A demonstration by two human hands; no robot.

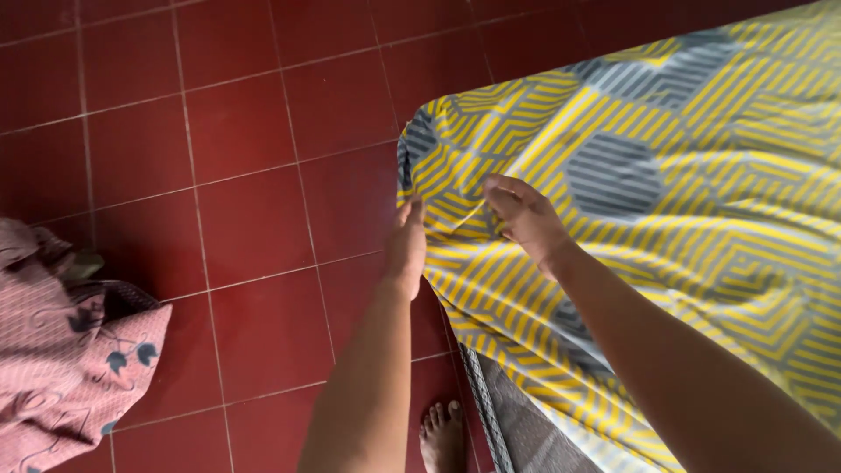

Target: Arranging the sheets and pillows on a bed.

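Note:
A yellow and grey striped bedsheet (683,175) covers a mattress whose corner points toward the floor. My left hand (406,245) presses flat against the side of the sheet just below that corner. On top near the corner, my right hand (524,219) pinches a fold of the sheet between curled fingers. Both forearms reach in from the bottom of the head view. The sheet's lower edge hangs loose over a grey mattress side (526,429).
Dark red floor tiles (245,175) fill the left and top. A pink patterned cloth heap (61,350) lies on the floor at the lower left. My bare foot (442,434) stands beside the mattress edge.

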